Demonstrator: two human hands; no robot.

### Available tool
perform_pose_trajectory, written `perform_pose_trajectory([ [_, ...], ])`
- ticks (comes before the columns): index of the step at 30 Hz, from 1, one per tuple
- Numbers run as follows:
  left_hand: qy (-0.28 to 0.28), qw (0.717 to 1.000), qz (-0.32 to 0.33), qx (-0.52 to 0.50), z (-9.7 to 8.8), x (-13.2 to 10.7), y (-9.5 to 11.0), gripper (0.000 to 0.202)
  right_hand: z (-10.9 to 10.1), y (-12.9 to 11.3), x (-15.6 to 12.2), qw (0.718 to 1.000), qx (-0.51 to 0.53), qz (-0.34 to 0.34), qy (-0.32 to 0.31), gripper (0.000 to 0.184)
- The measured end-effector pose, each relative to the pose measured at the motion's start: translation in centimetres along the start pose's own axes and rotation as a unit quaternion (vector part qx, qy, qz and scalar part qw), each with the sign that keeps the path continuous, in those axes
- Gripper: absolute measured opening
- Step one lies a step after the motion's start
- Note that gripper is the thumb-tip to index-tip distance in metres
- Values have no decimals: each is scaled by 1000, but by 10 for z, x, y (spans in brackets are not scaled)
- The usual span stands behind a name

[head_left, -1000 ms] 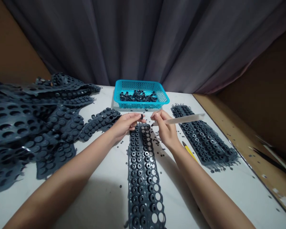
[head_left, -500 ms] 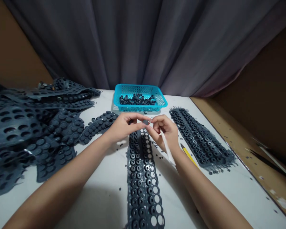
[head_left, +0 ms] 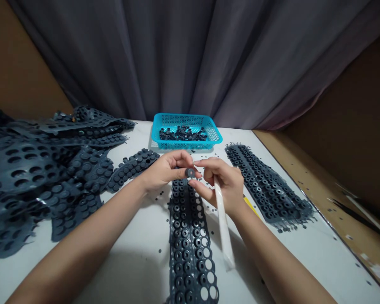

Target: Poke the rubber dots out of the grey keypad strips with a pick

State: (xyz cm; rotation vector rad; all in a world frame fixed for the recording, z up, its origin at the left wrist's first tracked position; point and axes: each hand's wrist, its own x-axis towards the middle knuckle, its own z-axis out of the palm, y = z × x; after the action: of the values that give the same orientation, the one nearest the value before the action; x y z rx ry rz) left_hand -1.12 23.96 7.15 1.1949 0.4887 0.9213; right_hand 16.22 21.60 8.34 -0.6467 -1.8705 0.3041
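Observation:
Above the middle of the table, my left hand (head_left: 166, 171) pinches a small dark rubber bushing (head_left: 190, 173), its round holed end turned toward me. My right hand (head_left: 226, 181) is closed round a long white stick (head_left: 223, 223), which hangs down below the palm. Its index finger and thumb reach to either side of the bushing; whether they touch it I cannot tell. Under both hands lies a long dark rubber sheet (head_left: 185, 240) with rows of ring-shaped bushings. Along its right side are several round open holes.
A turquoise basket (head_left: 218, 134) with many loose bushings stands at the back. Another bushing sheet (head_left: 266, 185) lies at the right, beside a partly hidden yellow tool (head_left: 251, 206). Crumpled rubber sheets (head_left: 28, 169) are heaped at the left. Small dark bits dot the white table (head_left: 126, 270).
The bushing has turned so its holed end faces me. My right hand has rolled over slightly, its index finger straighter, and the white stick has swung lower into fuller view.

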Motion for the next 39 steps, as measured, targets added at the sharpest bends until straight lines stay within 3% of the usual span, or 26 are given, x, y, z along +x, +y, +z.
perform_pose_trajectory([
  [7, -18, 998, -6, 51, 1, 0, 5, 37, 1, -5, 1, 998, 58, -14, -16, 20],
  [10, -49, 997, -55, 12, -1, -2, 8, 33, 0, -6, 1, 998, 56, -7, -15, 18],
  [13, -62, 993, -88, -38, 2, -3, 8, 49, -1, -3, 1, 1000, 16, 2, -27, 16],
  [16, -9, 995, -98, -11, 11, -2, 1, 45, -1, 7, 1, 995, -38, 62, -73, 16],
  [20, 141, 979, -122, 84, 14, 6, -14, 27, -5, 26, 2, 973, -23, 192, -123, 32],
  [23, 215, 960, -108, 140, -4, 30, -12, 20, -15, 41, 5, 965, 10, 259, -45, 15],
  [24, 236, 953, -98, 162, -14, 43, -8, 19, -19, 46, 6, 961, 19, 276, -7, 21],
  [26, 290, 929, -71, 221, -38, 71, 3, 19, -26, 53, 7, 950, 27, 304, 61, 31],
  [28, 339, 892, -46, 296, -62, 98, 13, 20, -30, 59, 7, 939, 27, 329, 100, 31],
  [30, 350, 860, -48, 369, -82, 115, 18, 28, -31, 65, 5, 931, 34, 345, 117, 28],
  [32, 342, 836, -64, 424, -91, 118, 17, 42, -29, 70, 2, 930, 58, 344, 116, 24],
  [35, 292, 794, -54, 531, -79, 95, 10, 57, -23, 73, -7, 939, 61, 332, 64, 36],
  [37, 202, 713, -7, 672, -57, 68, 4, 57, -17, 71, -16, 932, 20, 362, 11, 46],
  [39, 102, 663, 28, 741, -32, 39, -3, 45, -10, 66, -26, 910, -8, 414, -30, 53],
])
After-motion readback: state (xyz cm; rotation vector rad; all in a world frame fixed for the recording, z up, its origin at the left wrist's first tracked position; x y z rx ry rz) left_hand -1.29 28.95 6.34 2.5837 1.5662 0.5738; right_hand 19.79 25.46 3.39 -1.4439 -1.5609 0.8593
